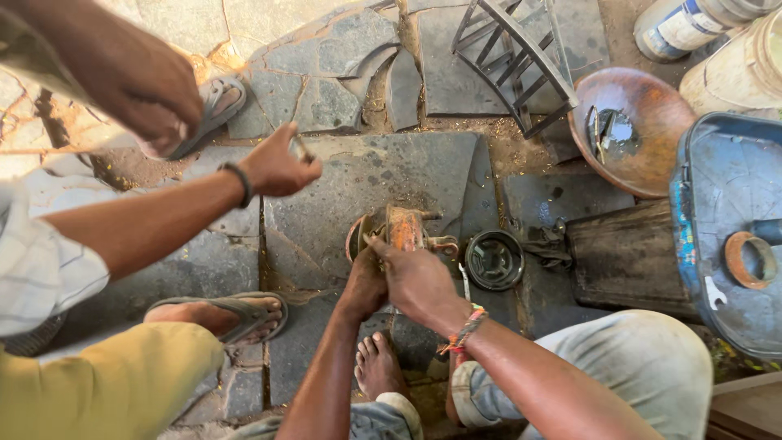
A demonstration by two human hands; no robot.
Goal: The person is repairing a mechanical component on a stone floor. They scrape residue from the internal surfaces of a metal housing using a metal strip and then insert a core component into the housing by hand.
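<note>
Both hands, left hand (364,281) and right hand (417,277), clench their grip on the rusty motor part (397,232) standing on the stone floor (342,183); on uneven slabs it could tip toward the round black cover (494,260) just right.

Rusty matt metal motor part (397,232) on rough stone floor (350,175) w/ dull wood block (623,257).

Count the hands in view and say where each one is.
4. The person's left hand and right hand rest on the rusty machine part. A co-worker's hand holds a small tool; another hand is at top left. More may be hidden.
</note>
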